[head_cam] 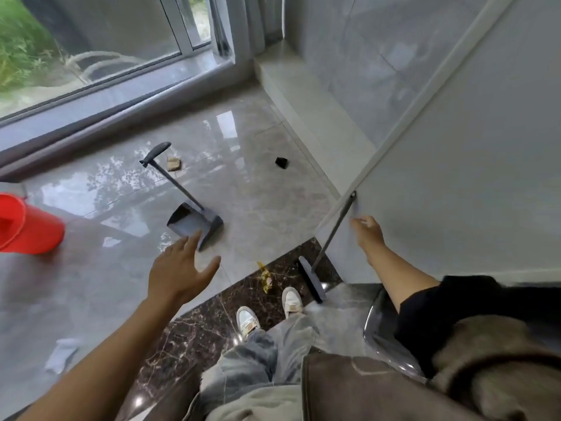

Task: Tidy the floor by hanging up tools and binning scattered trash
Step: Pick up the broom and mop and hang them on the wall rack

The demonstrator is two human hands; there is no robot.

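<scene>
A grey broom (pixel 331 235) hangs by its handle tip from a hook on the white wall, its brush head just above the floor by my feet. My right hand (pixel 365 230) is right beside its handle, fingers loosely curled and apart, holding nothing. My left hand (pixel 179 268) is stretched out open above the floor, just short of a grey long-handled dustpan (pixel 194 221) lying on the tiles. Trash lies scattered: a brown wrapper (pixel 174 163), a black scrap (pixel 281 162), a yellow wrapper (pixel 265 276) and a white paper (pixel 62 354).
A red bucket (pixel 27 229) stands at the left edge. A large window with a raised sill runs along the back. A white wall panel closes off the right side. A bag strap and a chair edge (pixel 376 323) sit near my right side.
</scene>
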